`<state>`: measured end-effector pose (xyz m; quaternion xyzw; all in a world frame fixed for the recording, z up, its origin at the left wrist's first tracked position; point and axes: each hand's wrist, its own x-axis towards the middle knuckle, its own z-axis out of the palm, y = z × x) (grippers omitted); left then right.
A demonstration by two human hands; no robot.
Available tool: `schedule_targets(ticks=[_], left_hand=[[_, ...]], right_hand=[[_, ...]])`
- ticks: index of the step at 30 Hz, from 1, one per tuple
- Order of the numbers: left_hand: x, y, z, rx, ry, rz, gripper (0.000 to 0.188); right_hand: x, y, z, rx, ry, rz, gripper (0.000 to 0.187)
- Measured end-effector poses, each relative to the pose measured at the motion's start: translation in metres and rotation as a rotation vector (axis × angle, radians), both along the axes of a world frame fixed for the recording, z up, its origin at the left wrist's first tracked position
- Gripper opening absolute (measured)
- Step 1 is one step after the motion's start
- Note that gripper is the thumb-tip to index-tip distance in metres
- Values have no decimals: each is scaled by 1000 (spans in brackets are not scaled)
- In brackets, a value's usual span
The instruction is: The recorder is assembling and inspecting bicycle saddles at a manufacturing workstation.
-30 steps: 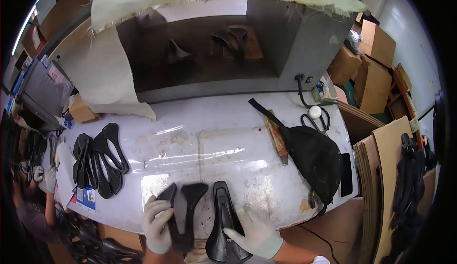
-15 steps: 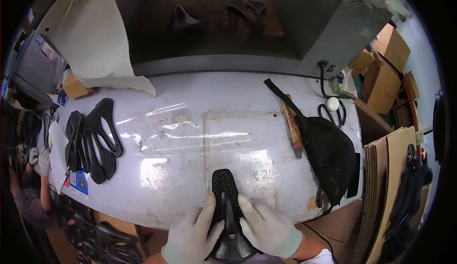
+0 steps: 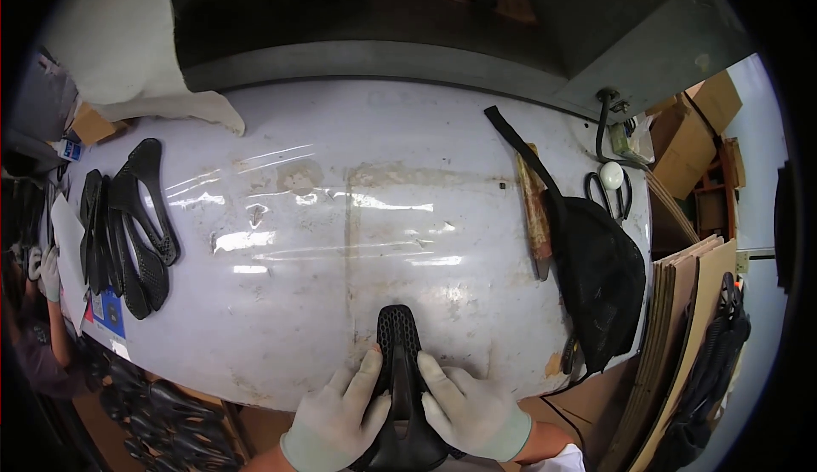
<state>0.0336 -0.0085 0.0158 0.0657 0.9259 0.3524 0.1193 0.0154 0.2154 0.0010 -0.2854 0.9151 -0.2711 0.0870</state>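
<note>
A black bicycle saddle [image 3: 401, 387] with a honeycomb surface stands at the table's near edge, its narrow nose pointing away from me and its wide end toward me. My left hand [image 3: 339, 412], in a white glove, grips its left side with the fingertips bent onto it. Also gloved, my right hand [image 3: 473, 411] grips the opposite side. A long slot runs down the saddle's middle between my hands. Part of its wide end is hidden behind my hands and the lower edge of the picture.
Several black saddles [image 3: 136, 225] lie at the table's left. On the right are a black cloth bag [image 3: 596, 276], a worn wooden-handled tool [image 3: 534, 208] and dark scissors [image 3: 625, 195]. A grey metal cabinet [image 3: 366, 59] spans the back. Another person's gloved hand [image 3: 49, 274] shows far left.
The view has tipped downward, so the cabinet sits higher in the picture. The saddle's wide end appears at a different angle. Both hands keep their grip on its sides.
</note>
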Motion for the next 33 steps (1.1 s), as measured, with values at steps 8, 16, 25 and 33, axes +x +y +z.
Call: schedule_targets(ticks=[8,16,25,33], left_hand=[[-4,-5,-4,46,33,-50,63],[-4,-2,-5,0,119,-109,64],[-12,8,1,-226,-120,-144,67],[-26,9,-16,-113,98,-200,71]], right_hand=[[2,-6,9,-68,-8,-24,60],[13,-19,7,-66,-78,-86,67],[10,-44,14,134,-3,-193,57],[14,-27,2,210,82,-66,58]])
